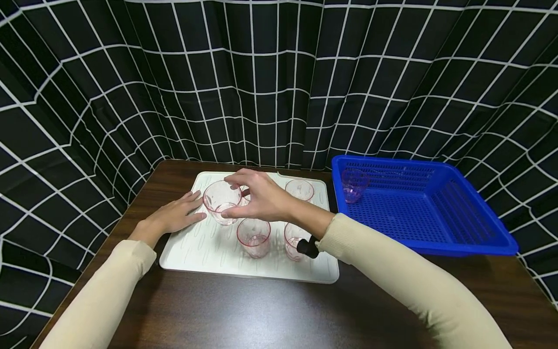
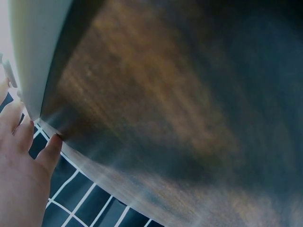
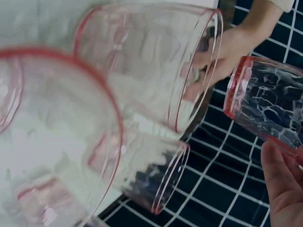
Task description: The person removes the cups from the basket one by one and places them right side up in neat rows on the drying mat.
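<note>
My right hand grips a clear drinking glass with a pink rim above the left part of a white tray. The thumb and fingers are bent around the glass, also seen in the right wrist view as the held glass. My left hand rests with straight fingers on the tray's left edge, beside that glass. On the tray stand similar pink-rimmed glasses: a front one, a front right one partly behind my right wrist, and a back right one. Another behind my right hand is mostly hidden.
To the right of the tray stands a blue plastic basket with one pink-tinted glass at its left end. Both sit on a dark wooden table. A black curtain with white grid lines hangs behind and at the sides.
</note>
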`<state>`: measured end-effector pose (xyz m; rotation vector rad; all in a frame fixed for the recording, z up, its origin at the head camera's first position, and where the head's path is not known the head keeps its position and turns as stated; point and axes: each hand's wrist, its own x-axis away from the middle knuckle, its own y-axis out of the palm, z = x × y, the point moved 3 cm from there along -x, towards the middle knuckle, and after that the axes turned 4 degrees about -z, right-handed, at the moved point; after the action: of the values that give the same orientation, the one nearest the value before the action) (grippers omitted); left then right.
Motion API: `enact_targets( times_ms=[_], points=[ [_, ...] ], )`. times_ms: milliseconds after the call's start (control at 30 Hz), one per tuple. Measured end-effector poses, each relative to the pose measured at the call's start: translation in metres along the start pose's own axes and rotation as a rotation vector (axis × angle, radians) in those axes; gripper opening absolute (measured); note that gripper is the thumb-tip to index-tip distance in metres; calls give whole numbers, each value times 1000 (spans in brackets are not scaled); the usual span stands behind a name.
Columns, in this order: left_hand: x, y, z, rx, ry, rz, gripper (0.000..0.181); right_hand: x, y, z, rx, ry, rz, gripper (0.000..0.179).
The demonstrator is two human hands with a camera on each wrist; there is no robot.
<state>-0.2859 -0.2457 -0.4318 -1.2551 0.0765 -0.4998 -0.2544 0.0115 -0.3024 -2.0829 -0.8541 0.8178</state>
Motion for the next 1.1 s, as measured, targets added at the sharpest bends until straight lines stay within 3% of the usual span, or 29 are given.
enact_targets(
  times_ms=[300,767,1100],
  points=[
    [1,0,0,-11,32,17,64,-5,30,-3,58,32,-119,70],
    [3,-2,-1,-3,27,8,64,-14,61,-7,126,96,-307,72],
    [1,-1,-2,-1,25,7,66,-17,71,-4,126,99,-342,72]
  ],
)
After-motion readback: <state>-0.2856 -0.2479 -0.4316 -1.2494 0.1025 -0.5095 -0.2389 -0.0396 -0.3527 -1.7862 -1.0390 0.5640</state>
